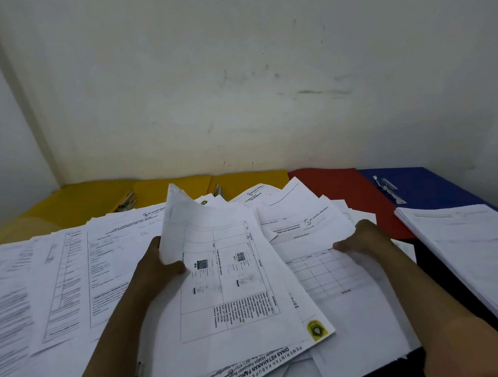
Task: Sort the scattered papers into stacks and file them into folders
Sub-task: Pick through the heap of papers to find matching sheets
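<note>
— How's the feed?
— Dim and bluish on my end; soft, even light, faint shadows.
— Sharp?
— The papers (pixel 72 272) smear at the left edge (wide-angle bending there), and print blurs throughout. No glare.

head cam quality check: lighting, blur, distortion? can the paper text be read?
Head view: dim, flat light with a cool cast, no glare; wide-angle bending curves the wall corner and desk edges; fine print on the sheet gripped by the left hand is soft, only the large bottom letterhead reads; the right hand and far folders look slightly smeared.
</note>
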